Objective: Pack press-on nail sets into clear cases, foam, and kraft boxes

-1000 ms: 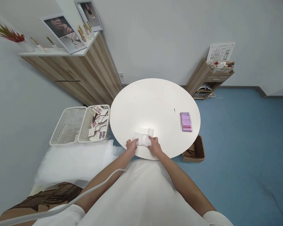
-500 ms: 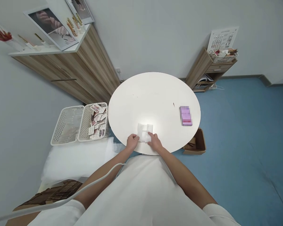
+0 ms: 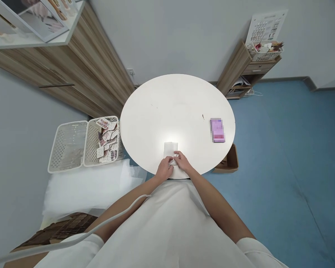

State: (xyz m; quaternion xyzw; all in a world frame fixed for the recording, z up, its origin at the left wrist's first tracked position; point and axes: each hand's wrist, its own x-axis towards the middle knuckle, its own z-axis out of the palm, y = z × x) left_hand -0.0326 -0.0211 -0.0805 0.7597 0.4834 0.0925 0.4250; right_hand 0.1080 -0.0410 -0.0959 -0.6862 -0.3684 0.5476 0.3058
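Head camera: from where I stand, a blurred purple item (image 3: 217, 130) lies on the white table (image 3: 178, 96), well to the right of the grip. The white packet (image 3: 168, 149) lies at the fingertips, its long axis pointing away from the body. Left hand (image 3: 165, 168) and right hand (image 3: 182, 161) meet at its near end; whether they pinch or merely press, I can't tell. Left of them, one basket (image 3: 89, 149) holds printed cards (image 3: 108, 141), another (image 3: 53, 149) clear plastic (image 3: 72, 147).
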